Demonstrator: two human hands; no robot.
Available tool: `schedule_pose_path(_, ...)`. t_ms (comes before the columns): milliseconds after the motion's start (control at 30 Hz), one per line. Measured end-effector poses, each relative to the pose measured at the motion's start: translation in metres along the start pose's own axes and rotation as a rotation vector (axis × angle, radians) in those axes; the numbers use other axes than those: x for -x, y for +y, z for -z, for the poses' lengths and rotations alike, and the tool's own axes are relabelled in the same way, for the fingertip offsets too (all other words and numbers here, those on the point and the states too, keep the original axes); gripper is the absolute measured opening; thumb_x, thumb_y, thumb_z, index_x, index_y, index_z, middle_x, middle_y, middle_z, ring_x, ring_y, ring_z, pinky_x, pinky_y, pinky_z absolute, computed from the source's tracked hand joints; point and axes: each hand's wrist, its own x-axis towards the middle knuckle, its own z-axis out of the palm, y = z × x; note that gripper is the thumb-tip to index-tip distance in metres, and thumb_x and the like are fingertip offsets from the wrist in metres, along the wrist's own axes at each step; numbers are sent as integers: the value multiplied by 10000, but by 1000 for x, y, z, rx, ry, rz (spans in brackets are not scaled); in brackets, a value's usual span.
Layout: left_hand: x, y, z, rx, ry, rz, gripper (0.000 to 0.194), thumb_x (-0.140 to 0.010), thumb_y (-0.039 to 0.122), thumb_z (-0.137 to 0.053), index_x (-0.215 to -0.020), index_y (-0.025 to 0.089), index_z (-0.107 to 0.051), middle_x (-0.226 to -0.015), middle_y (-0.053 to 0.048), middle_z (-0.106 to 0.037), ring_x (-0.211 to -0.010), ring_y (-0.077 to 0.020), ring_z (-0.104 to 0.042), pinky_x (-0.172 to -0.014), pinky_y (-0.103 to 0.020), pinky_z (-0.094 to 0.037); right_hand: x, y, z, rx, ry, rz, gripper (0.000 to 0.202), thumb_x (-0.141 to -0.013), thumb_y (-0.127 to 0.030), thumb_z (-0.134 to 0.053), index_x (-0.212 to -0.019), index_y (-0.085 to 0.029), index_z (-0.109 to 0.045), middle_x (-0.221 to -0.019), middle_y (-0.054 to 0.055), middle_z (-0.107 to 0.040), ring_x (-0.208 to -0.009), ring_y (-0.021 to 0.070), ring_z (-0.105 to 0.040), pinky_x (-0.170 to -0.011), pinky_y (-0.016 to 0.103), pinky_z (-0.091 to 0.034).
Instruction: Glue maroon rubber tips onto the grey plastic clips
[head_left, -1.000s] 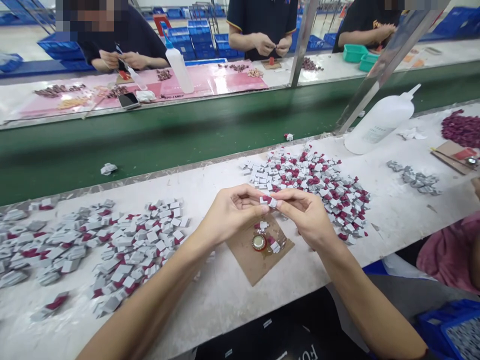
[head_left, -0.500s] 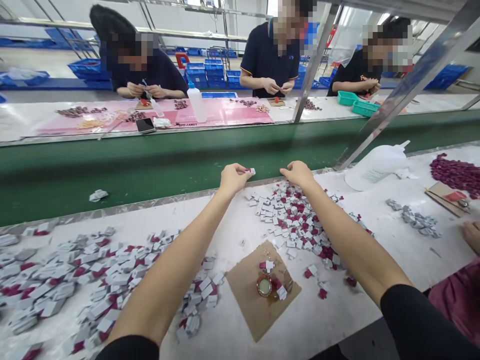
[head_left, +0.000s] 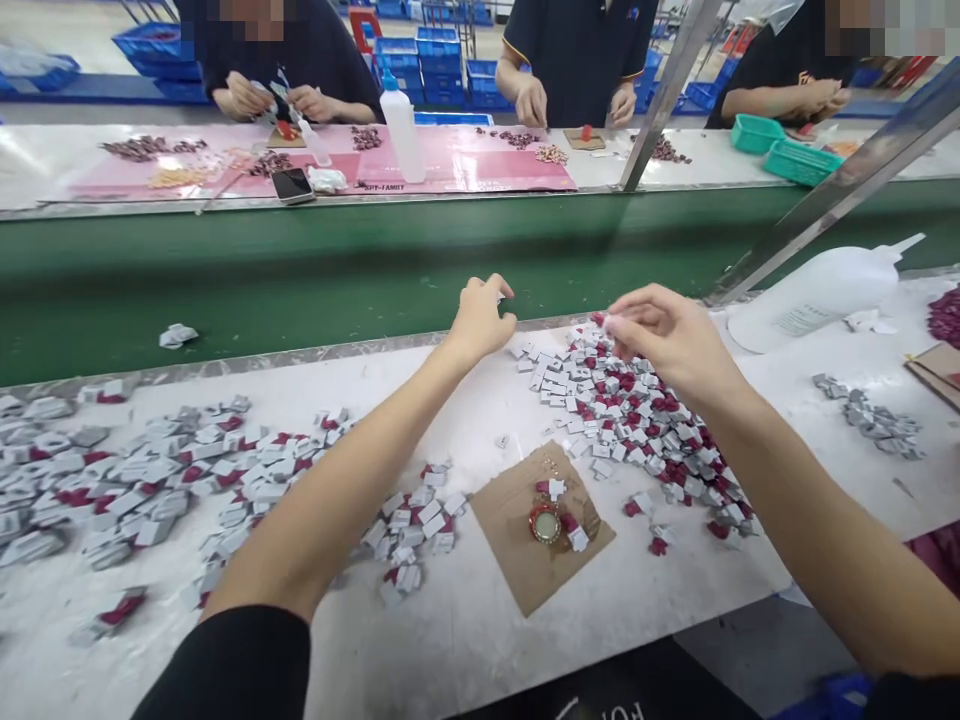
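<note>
My left hand (head_left: 484, 318) hovers over the near edge of the green belt, fingers curled and thumb apart from the index finger. A bit of a small white piece (head_left: 501, 297) shows among its fingers; the rest is hidden. At the pile's far end, my right hand (head_left: 664, 335) pinches a small maroon-and-white piece (head_left: 599, 319). Below it spreads a heap of grey-white and maroon pieces (head_left: 622, 400). Between my forearms lies a brown cardboard square (head_left: 517, 555), bearing a round metal cap (head_left: 546, 525) and two maroon-and-white pieces (head_left: 574, 535).
More pieces (head_left: 150, 470) cover the bench on the left. A white squeeze bottle (head_left: 810, 300) lies at right, beside grey pieces (head_left: 874, 415). Beyond the green belt (head_left: 300, 260), co-workers handle small parts at another bench; a metal post (head_left: 660, 100) slants up there.
My view has tilted down. The right hand has turned and now has a piece at its fingertips. On the left hand, thumb and index finger have spread apart.
</note>
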Motion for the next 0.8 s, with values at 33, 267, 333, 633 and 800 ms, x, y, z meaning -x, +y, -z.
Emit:
schedule_pose_path(33, 11, 0, 4, -44, -76, -112, 370, -729, 40, -726, -1046, 228, -699, -1176, -135, -687, -1175, -361, -650, -1079, -534, -523, 22, -3, 3, -16, 43, 17, 180, -975, -429, -853, -999, -257, -804, -747, 8, -762, -635, 183, -700, -622, 331, -601)
schedule_pose_path(267, 44, 0, 9, -129, -326, -205, 247, -760, 99, -715, -963, 235, -747, -1081, -91, -747, -1015, -302, -706, -1001, -463, -565, 131, 2, 2, -177, -65, -186, 254, -984, -514, -856, -1004, -260, -863, -714, 36, -811, -632, 218, -787, -567, 319, -642)
schedule_pose_path(333, 45, 3, 7, -128, -302, -174, 154, -789, 121, -725, -891, 236, -713, -1009, -91, -740, -967, -294, -706, -976, -453, -566, 147, 1, -2, -249, -70, -218, 241, -963, -490, -884, -1012, -256, -858, -748, 44, -834, -650, 222, -810, -582, 314, -660)
schedule_pose_path(633, 92, 9, 33, -247, -233, -139, 161, -724, 105, -763, -830, 224, -735, -962, -100, -696, -884, -304, -692, -893, -462, -558, 195, -1, -23, -220, -29, -139, 85, -976, -327, -869, -1052, -298, -893, -1011, 39, -881, -931, 241, -849, -826, 381, -721)
schedule_pose_path(800, 125, 8, 26, -376, -272, -157, 150, -861, 111, -665, -949, 205, -742, -1008, -126, -724, -974, -333, -692, -931, -459, -538, 202, -1, -39, -142, -64, -65, 70, -994, -247, -832, -1022, -292, -877, -1070, 45, -889, -1008, 265, -842, -869, 422, -704)
